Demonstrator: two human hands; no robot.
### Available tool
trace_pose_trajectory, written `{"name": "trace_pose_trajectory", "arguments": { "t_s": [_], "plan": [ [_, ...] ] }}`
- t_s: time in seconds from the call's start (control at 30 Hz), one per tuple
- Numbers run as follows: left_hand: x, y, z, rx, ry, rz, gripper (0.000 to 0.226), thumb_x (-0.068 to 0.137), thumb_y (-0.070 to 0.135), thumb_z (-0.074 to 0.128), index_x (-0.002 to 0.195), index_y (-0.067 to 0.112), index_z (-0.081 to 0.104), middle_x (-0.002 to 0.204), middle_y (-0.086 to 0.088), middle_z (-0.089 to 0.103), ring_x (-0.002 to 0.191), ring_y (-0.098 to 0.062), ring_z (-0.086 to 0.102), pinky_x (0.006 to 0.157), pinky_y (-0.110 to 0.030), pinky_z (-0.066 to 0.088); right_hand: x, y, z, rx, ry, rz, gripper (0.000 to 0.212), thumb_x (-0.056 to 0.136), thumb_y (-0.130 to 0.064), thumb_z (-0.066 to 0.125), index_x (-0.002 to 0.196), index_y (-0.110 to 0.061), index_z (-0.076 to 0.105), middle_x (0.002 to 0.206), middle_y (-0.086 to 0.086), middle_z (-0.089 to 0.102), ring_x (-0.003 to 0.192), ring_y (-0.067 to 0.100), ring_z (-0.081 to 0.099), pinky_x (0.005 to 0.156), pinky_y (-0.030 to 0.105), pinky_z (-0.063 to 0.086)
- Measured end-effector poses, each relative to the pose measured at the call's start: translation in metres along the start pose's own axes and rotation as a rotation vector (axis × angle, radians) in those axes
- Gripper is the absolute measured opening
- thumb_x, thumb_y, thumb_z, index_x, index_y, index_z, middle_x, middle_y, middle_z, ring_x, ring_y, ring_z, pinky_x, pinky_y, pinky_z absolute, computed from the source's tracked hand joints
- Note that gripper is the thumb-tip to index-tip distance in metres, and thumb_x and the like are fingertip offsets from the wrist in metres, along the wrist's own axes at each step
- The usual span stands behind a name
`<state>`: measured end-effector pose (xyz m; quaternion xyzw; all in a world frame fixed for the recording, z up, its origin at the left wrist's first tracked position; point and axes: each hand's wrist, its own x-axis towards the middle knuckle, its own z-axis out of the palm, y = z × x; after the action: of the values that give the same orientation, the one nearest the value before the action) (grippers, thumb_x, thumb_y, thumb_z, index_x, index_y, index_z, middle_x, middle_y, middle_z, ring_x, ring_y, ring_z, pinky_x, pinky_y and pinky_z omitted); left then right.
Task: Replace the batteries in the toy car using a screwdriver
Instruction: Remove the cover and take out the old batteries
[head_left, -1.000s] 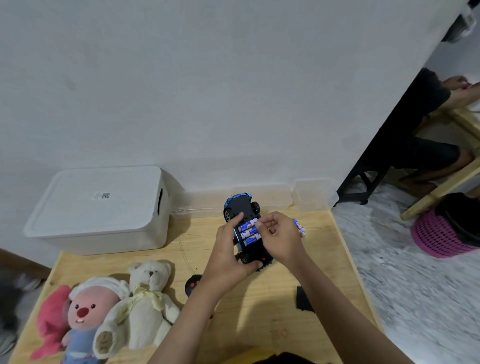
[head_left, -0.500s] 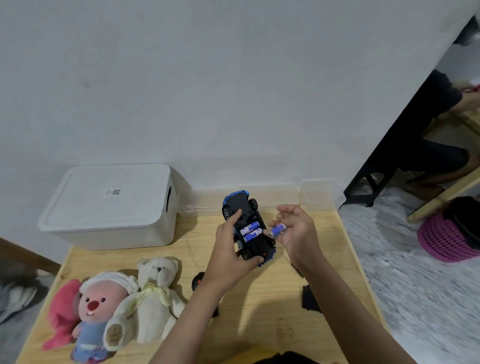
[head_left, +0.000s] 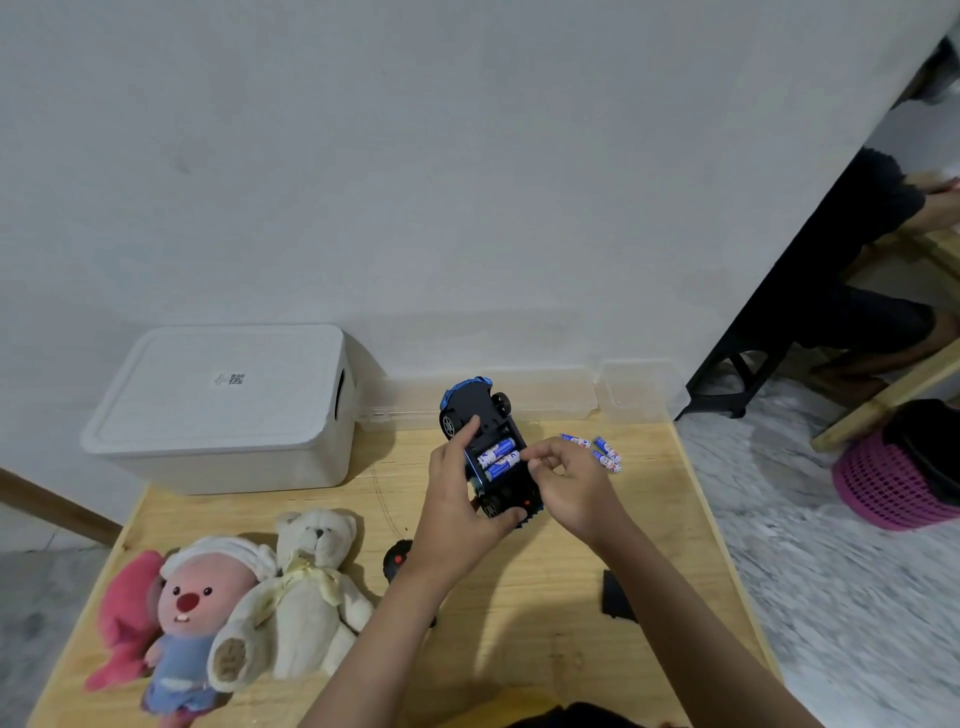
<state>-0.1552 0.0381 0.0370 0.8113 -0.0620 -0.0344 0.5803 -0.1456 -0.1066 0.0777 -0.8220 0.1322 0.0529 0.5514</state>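
Head view. Toy car, belly up above the surface, gripped by left hand. Right hand pinches at batteries in the open bay. Advice: lift one end first; keep removed cells apart.

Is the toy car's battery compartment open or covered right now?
Open. The toy car is held underside up, and blue batteries lie exposed in its bay, no cover over them.

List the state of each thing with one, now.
car: upside down, battery bay open
bay batteries: two seated
loose batteries: lying on table
left hand: grips car
right hand: fingertips at bay batteries
bin: lid on
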Motion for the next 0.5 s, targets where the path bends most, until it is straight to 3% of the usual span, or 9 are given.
{"name": "trace_pose_trajectory", "arguments": {
  "t_s": [0.13, 0.3, 0.5],
  "plan": [
    [0.0001, 0.0001, -0.0002, -0.012, 0.01, 0.002, 0.106, 0.059, 0.013, 0.085, 0.14, 0.047, 0.026, 0.124, 0.027, 0.035, 0.118, 0.004, 0.043, 0.097, -0.043, 0.049, 0.0034, -0.0027, 0.0029, -0.013, 0.013, 0.03, 0.017, 0.091, -0.005, 0.049, 0.098, -0.007, 0.065, 0.07, -0.004, 0.051, 0.066, 0.012, 0.051, 0.051, 0.007, 0.038],
    [-0.0002, 0.0002, 0.0001, -0.013, 0.014, 0.024, 0.105, 0.059, 0.013, 0.084, 0.141, 0.042, 0.027, 0.128, 0.022, 0.037, 0.121, 0.001, 0.043, 0.097, -0.044, 0.049, 0.0062, -0.0026, 0.0018, 0.04, 0.019, 0.07, 0.009, 0.09, -0.009, 0.054, 0.09, -0.01, 0.063, 0.071, -0.004, 0.052, 0.068, 0.012, 0.052, 0.059, 0.018, 0.042],
    [0.0005, 0.0028, -0.001, -0.027, -0.002, 0.003, 0.104, 0.059, 0.016, 0.085, 0.139, 0.048, 0.027, 0.127, 0.027, 0.036, 0.121, -0.004, 0.045, 0.096, -0.043, 0.05, 0.0016, -0.0019, -0.0002, 0.016, 0.026, -0.078, 0.018, 0.081, -0.024, 0.071, 0.079, -0.017, 0.054, 0.079, -0.003, 0.061, 0.078, 0.013, 0.061, 0.066, 0.025, 0.047]
  ]
}}
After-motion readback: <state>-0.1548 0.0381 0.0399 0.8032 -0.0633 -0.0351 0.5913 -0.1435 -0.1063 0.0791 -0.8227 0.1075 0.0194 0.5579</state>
